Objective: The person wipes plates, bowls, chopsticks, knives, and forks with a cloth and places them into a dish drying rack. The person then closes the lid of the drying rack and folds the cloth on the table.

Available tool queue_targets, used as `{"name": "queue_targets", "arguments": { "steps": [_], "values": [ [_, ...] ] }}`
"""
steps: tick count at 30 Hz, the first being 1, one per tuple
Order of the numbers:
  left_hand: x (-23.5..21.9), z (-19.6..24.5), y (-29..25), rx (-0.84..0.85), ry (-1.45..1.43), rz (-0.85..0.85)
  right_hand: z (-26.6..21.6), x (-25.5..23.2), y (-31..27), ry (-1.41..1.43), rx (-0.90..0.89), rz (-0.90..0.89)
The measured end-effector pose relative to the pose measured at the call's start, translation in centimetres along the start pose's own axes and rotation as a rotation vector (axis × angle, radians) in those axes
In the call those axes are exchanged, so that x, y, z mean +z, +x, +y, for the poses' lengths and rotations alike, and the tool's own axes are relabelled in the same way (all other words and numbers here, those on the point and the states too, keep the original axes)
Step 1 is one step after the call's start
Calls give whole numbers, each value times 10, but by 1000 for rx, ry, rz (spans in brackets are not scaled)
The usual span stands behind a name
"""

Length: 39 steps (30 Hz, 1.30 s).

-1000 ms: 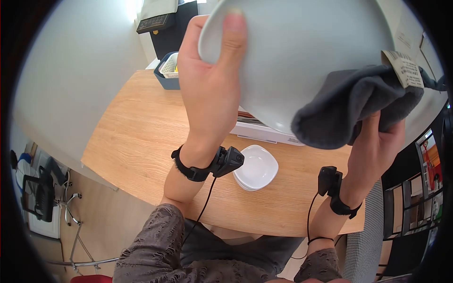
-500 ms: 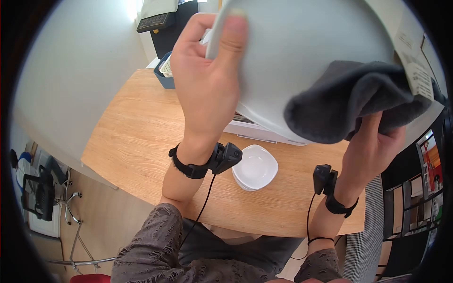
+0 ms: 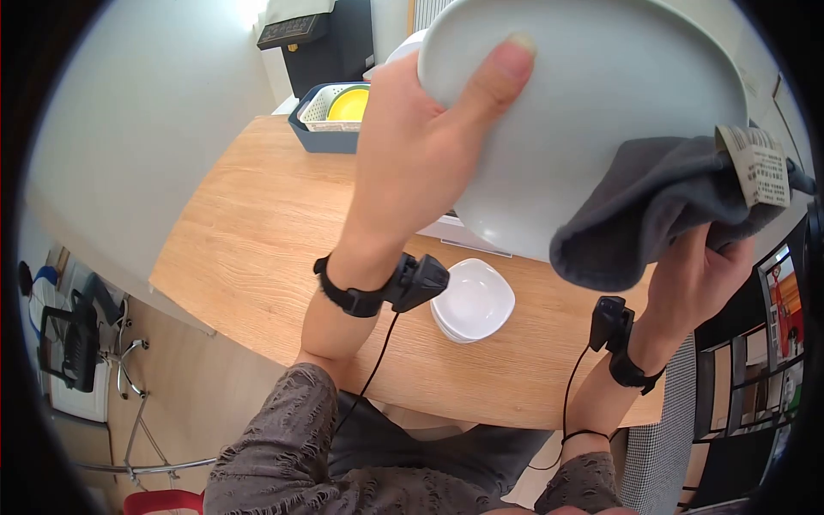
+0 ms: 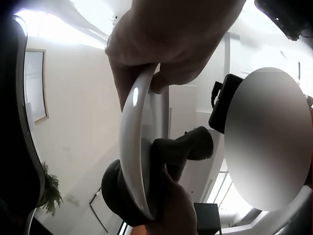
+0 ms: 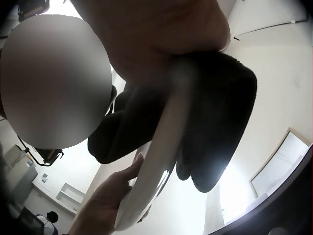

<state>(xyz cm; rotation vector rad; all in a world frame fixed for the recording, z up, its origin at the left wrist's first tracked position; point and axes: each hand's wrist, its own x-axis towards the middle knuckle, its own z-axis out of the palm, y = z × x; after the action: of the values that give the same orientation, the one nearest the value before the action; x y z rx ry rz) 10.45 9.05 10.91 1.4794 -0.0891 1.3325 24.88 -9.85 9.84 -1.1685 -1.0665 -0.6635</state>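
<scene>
A large pale grey plate (image 3: 592,94) is held up above the table, tilted. My left hand (image 3: 421,146) grips its left edge, thumb across the face in view. At the lower right edge my right hand (image 3: 699,275) holds a dark grey cloth (image 3: 652,206) with a printed tag, folded around the rim. In the left wrist view the plate (image 4: 131,137) is edge-on, with cloth (image 4: 117,196) on both sides of it. The right wrist view shows the cloth (image 5: 220,107) pinched over the rim by my right hand (image 5: 166,34).
White bowls (image 3: 474,300) sit stacked on the wooden table (image 3: 249,232) below the plate. A blue basket (image 3: 322,141) holding a white basket and a yellow-green bowl (image 3: 348,105) stands at the back left. A white box lies partly hidden behind the plate.
The plate and my left hand have shifted to the right in the head view. My right hand and the cloth moved slightly right and down. More of the blue basket shows.
</scene>
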Motion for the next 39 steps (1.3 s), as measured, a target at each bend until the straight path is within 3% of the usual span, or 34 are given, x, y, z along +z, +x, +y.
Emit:
{"name": "queue_targets", "arguments": {
  "steps": [3, 4, 6, 7, 9, 11, 13, 15, 17, 19, 20, 21, 23, 24, 25, 26, 27, 28, 30, 31, 33, 34, 39],
  "values": [
    [9, 5, 1, -103, -44, 110, -7, 21, -3, -229, -113, 117],
    [14, 3, 1, -105, -46, 105, -7, 24, -3, -233, -111, 120],
    [24, -1, 1, -140, -233, 250, -3, 29, -3, -373, -264, 91],
    [22, -2, -1, -143, -231, 247, -2, 30, 3, -503, -353, 56],
    [19, -1, -6, -88, -340, 56, -10, 39, 6, -698, -425, -27],
    [24, 3, -19, -98, -374, -7, 3, 43, 7, -668, -374, -62],
    [30, 3, -24, -99, -406, -65, 9, 44, 12, -633, -546, -266],
    [33, -5, -25, -72, -247, 13, -2, 51, 4, -453, -513, -463],
    [20, -21, -16, -43, -377, -55, -13, 52, -1, -443, -482, -520],
    [6, -18, -11, -155, 179, -4, -18, 47, 0, -284, -384, -689],
    [11, -3, 3, -452, 47, 163, -24, 45, -1, -238, -355, -710],
    [13, -14, 4, -222, -46, 260, -27, 40, -1, -233, -356, -702],
    [8, -18, 11, 57, -174, 275, -32, 28, 0, -416, -302, -765],
    [0, -13, 11, 60, -165, 270, -34, 24, 3, -477, -274, -702],
    [-12, -6, 12, 184, 66, 293, -31, 21, 5, -469, -274, -694],
    [-21, 1, 14, 309, 297, 309, -26, 18, 7, -469, -284, -513],
    [-25, 9, 13, 315, 302, 299, -23, 14, 9, -469, -291, -330],
    [-27, 19, 8, 344, 391, 296, -22, 9, 11, -465, -290, -320],
    [-26, 33, -3, 345, 513, 288, -24, -2, 17, -467, -232, -126],
    [-28, 31, -4, 348, 517, 281, -24, -7, 19, -465, -227, -119],
    [-37, 20, -8, 477, 827, 238, -24, -16, 19, -544, -196, 34],
    [-38, 16, -10, 483, 832, 236, -27, -20, 19, -541, -109, 70],
    [-38, -5, -5, 392, 1038, 297, -30, -35, 20, -520, -178, 145]
  ]
}}
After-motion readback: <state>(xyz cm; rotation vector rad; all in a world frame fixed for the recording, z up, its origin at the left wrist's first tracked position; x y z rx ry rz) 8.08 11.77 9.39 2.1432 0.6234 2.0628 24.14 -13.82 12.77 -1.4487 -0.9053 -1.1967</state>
